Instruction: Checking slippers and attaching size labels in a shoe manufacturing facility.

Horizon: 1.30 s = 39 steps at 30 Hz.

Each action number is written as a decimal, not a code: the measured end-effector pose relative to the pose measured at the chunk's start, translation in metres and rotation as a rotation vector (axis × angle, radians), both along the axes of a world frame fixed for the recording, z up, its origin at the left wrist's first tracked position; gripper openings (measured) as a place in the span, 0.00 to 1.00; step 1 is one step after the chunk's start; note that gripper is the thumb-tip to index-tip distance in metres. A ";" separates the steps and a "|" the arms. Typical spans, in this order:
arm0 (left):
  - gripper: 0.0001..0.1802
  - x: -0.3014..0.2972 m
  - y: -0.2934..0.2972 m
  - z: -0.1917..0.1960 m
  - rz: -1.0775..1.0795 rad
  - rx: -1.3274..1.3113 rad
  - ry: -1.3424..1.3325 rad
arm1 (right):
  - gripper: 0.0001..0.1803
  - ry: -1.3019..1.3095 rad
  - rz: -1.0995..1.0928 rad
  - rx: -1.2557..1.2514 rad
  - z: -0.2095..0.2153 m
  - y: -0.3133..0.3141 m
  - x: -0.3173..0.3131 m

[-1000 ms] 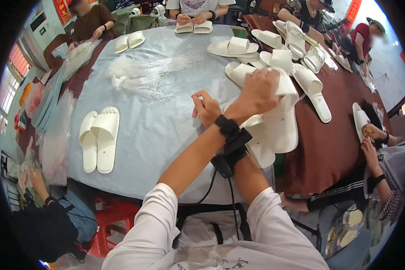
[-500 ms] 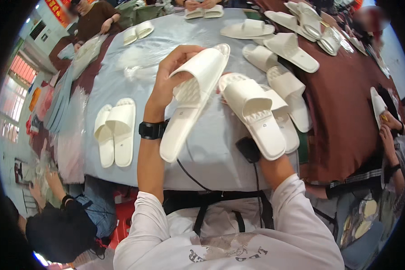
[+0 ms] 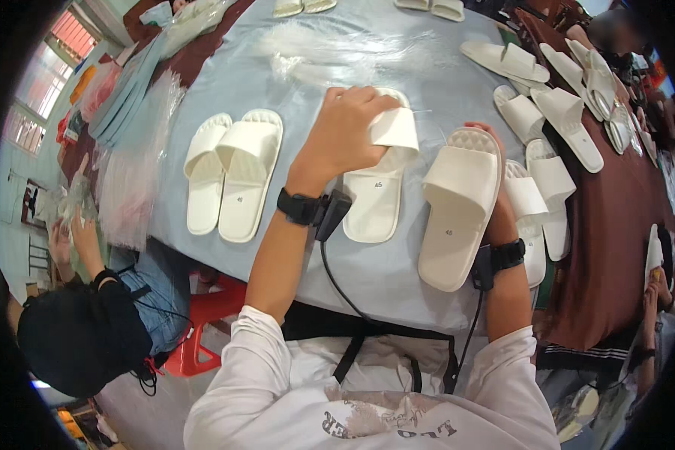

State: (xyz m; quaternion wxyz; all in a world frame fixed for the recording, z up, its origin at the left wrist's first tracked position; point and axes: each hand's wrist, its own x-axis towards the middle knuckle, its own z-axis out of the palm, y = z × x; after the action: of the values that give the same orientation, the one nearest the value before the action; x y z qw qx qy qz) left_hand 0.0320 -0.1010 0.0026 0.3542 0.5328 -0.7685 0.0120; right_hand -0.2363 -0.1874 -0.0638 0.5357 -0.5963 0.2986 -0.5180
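1. Our landmark is the resting pair (image 3: 236,176), two white slippers lying side by side on the blue cloth (image 3: 382,277), neither of them touched.
2. Just right of that pair, our left hand (image 3: 345,131) pinches the gripped slipper (image 3: 375,199) by its strap, fingers over the top and thumb near the opening.
3. Farther right of the pair, our right hand (image 3: 502,214) holds the raised slipper (image 3: 454,217), heel towards us. Most of the hand is behind the sole, so we can't fairly say how its fingers close.
4. Well right of the pair lie loose slippers (image 3: 570,124); left of it lie plastic bags (image 3: 139,172).
5. We judge the step in hand to be matching two slippers. The next move seems to call for bringing the raised slipper in beside the gripped one, toes level, right of the resting pair.
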 end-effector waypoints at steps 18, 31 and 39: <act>0.17 0.024 -0.006 -0.015 -0.272 0.596 0.504 | 0.13 -0.102 -0.056 0.227 0.008 0.003 0.007; 0.10 0.017 -0.007 -0.007 -0.214 -0.001 0.402 | 0.15 -0.152 -0.070 0.277 0.010 0.004 0.009; 0.15 -0.017 0.010 0.011 -0.634 0.344 0.141 | 0.14 -0.014 0.048 0.073 0.000 0.004 0.018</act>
State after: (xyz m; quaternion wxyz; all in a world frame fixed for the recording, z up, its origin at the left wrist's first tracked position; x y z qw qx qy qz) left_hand 0.0154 -0.0905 0.0137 0.2977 0.3193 -0.8599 -0.2647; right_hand -0.2180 -0.1836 -0.0637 0.5716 -0.5796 0.2991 -0.4978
